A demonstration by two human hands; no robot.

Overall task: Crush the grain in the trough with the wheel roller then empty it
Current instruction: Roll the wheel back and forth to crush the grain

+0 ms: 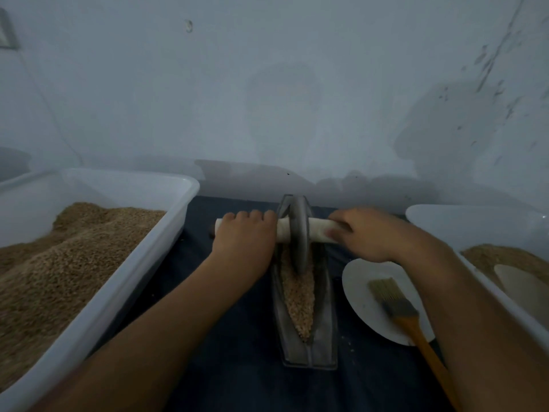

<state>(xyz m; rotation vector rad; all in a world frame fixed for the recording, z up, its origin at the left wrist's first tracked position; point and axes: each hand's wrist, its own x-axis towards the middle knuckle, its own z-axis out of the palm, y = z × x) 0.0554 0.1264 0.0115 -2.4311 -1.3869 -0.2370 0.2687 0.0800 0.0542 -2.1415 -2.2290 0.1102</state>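
Nearest, on the dark tabletop, the metal trough ran away from the person, with grain lying along its channel. To its right a brush rested on a white plate. Farther in, the wheel roller stood in the trough's far half. The left hand gripped the pale axle on one side, and the right hand gripped it on the other. Tubs of grain flanked the scene, a left tub and a right tub. Crushing seemed under way; next, the wheel probably needed drawing nearward through the untouched-looking grain, keeping it upright in the groove.
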